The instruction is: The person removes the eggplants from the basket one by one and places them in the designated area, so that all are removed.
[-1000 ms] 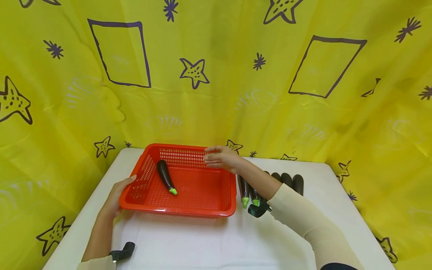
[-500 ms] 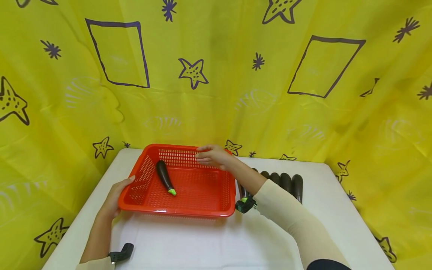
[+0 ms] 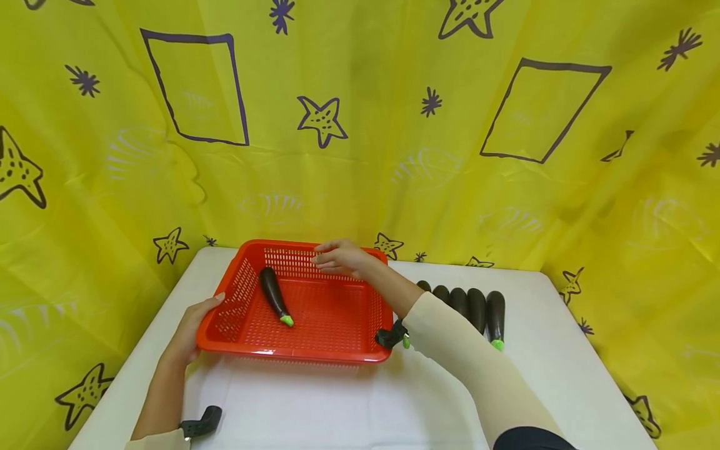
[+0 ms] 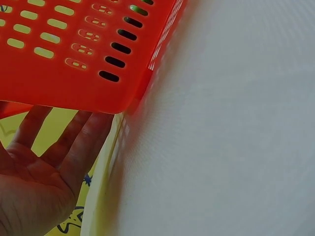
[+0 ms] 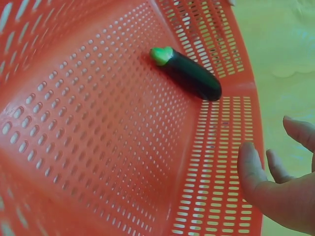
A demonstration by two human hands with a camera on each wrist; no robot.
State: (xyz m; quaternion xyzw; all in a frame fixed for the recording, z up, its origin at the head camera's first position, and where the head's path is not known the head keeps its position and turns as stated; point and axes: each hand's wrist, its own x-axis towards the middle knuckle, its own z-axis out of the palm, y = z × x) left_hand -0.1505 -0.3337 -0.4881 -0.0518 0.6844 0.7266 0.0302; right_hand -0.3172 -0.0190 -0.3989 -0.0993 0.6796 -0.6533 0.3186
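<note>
A red plastic basket [image 3: 292, 354] with slotted walls stands on the left half of the table. My left hand [image 3: 194, 322] holds its left rim, thumb on top; the left wrist view shows straight fingers [image 4: 81, 145] behind the basket wall. One dark eggplant [image 3: 274, 297] with a green stem end lies in the basket, close to its left wall. Over the basket's back right part my right hand [image 3: 342, 257] hovers with relaxed fingers and nothing in them. In the right wrist view, the right thumb [image 5: 251, 169] overlaps the slotted wall, away from the eggplant.
Right of the basket, several more eggplants [image 3: 477, 307] lie side by side on the white table [image 3: 551, 362], partly covered by my right forearm. Behind the table hangs a yellow curtain [image 3: 371, 187] with star drawings.
My right hand has moved left along the basket's back wall, its forearm uncovering more of the eggplant row. The left hand, basket and eggplant inside have stayed about where they were.
</note>
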